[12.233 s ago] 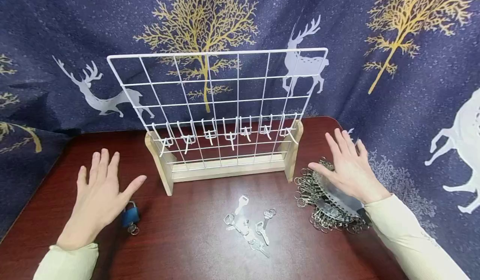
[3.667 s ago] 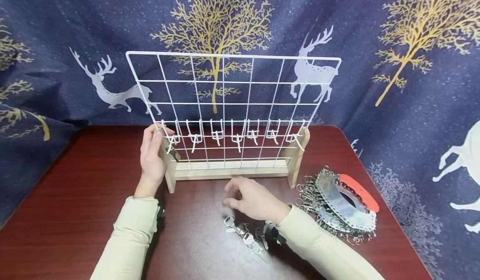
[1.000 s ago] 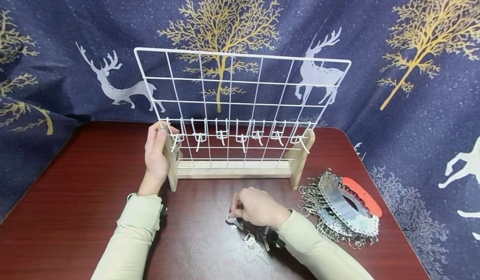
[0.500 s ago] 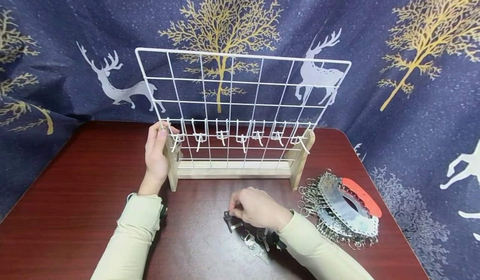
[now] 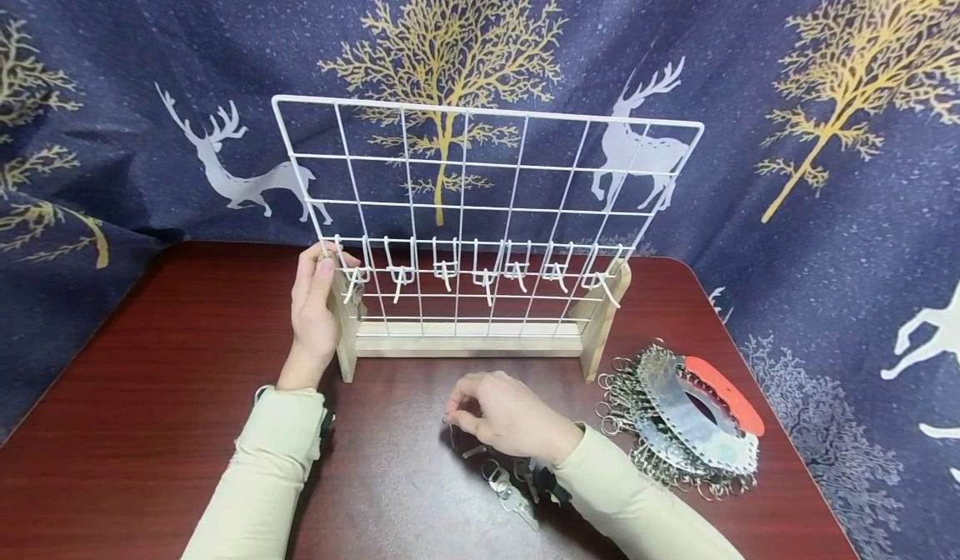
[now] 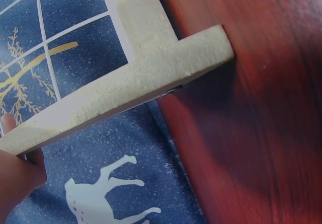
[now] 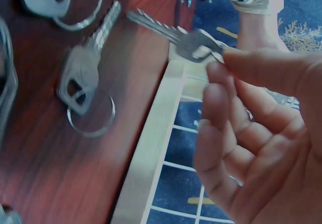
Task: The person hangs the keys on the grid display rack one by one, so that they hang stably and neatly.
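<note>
My left hand (image 5: 311, 318) grips the left wooden post (image 6: 136, 80) of a white wire grid rack (image 5: 487, 112), thumb in front. Above the table, my right hand (image 5: 510, 414) pinches a key (image 7: 193, 45) at its head end between thumb and forefinger, the blade pointing away from the fingers. Another key (image 7: 83, 75) with a split ring lies on the wood close by. More keys (image 5: 513, 500) lie just below the right hand, some partly hidden by the wrist. Several white hooks (image 5: 483, 281) line the grid, and a small metal key (image 5: 358, 303) hangs at the leftmost one.
To the right lies a pile of curved metal plates (image 5: 667, 427) edged with several small rings, with a red-orange curved piece (image 5: 723, 393) on it. The dark red table (image 5: 187, 377) ends at a blue cloth backdrop (image 5: 225, 27) printed with deer and trees.
Earlier both hands were spread open; the left has since taken hold of the post. A key appeared at the leftmost hook. The right hand picked up another key and moved slightly left.
</note>
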`<state>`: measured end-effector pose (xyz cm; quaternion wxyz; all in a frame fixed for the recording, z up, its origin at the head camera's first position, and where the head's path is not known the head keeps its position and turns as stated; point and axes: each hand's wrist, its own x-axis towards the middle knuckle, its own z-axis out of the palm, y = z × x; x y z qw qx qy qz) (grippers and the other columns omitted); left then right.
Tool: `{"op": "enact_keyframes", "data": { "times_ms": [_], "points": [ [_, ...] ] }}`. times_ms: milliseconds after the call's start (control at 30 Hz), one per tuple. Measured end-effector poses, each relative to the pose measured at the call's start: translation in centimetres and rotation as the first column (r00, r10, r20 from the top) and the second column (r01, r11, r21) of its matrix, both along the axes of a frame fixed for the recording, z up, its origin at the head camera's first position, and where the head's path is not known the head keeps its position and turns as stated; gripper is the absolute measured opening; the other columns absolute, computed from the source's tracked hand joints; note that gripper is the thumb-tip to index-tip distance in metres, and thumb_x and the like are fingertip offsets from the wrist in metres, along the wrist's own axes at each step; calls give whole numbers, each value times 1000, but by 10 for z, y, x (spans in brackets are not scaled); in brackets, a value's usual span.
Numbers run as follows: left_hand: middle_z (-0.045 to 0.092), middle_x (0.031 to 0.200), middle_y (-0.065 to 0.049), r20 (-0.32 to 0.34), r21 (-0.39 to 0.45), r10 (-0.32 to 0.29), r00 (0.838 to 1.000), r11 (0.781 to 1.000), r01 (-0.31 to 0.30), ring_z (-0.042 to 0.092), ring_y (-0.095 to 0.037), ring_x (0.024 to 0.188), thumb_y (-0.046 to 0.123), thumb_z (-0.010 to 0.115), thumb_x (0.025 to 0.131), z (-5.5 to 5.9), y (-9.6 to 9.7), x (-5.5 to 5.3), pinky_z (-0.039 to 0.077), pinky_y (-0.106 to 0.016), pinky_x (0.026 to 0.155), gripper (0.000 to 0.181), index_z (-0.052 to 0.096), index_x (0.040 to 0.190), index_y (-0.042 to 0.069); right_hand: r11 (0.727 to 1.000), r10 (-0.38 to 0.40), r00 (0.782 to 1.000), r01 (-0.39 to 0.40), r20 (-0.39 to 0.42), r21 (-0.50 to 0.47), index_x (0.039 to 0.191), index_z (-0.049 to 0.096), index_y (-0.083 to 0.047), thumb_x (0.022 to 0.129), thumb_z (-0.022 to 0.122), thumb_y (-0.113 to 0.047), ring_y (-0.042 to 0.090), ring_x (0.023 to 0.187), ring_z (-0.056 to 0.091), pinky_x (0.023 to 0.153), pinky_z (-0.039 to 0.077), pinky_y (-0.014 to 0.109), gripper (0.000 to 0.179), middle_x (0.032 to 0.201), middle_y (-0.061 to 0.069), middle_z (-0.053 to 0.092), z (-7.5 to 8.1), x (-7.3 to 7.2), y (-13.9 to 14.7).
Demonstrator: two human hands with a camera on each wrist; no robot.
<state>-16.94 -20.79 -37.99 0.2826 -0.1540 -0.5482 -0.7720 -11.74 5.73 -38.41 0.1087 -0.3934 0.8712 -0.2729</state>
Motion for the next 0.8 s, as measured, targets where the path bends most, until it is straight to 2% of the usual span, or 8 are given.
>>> {"op": "enact_keyframes", "data": {
  "times_ms": [100,200,367,500,633,800],
  "points": [
    [60,95,-11,-6,0,14,1000,1000,-14,55,-14,59,11,34,104,-1,0,0,45,-24,40,19,51,111,8,996,-16,999,19,31,-89,93,68,-18,92,67,-26,0,73,58,74,50,22,8,91,-14,66,-2,0,-3],
    [60,95,-11,-9,-7,19,1000,1000,-19,55,-16,59,11,34,104,0,0,-1,45,-23,39,19,51,111,9,982,-41,997,51,60,-181,93,69,-17,92,67,-25,2,67,54,66,49,20,8,91,-14,64,-3,-1,-6],
    [61,96,-6,-7,-24,14,1000,1000,-15,56,-14,60,14,34,105,0,0,-1,46,-23,40,19,52,112,13,948,-80,991,109,108,-298,95,69,-20,91,68,-23,5,75,57,66,49,22,5,90,-16,63,0,-2,-9],
    [62,96,-4,-3,-26,15,1000,1000,-15,55,-13,60,15,35,105,-1,-1,-1,46,-23,40,18,52,112,14,918,-134,980,179,146,-354,96,69,-21,91,68,-24,7,70,58,64,51,25,5,89,-17,66,1,-4,-13],
    [62,96,-4,12,-27,16,1000,999,-16,55,-13,58,14,34,105,-1,-1,0,46,-24,39,19,52,112,15,862,-168,964,245,207,-443,97,68,-16,92,67,-21,11,72,59,66,52,28,7,92,-11,68,7,-4,-17],
    [61,96,-6,12,-9,3,1000,1000,-3,55,-13,59,12,33,104,1,-1,0,46,-24,39,19,52,111,13,774,-186,938,323,291,-545,97,67,-3,92,66,-8,20,76,59,68,52,28,8,93,7,69,36,6,-26]
  ]
}}
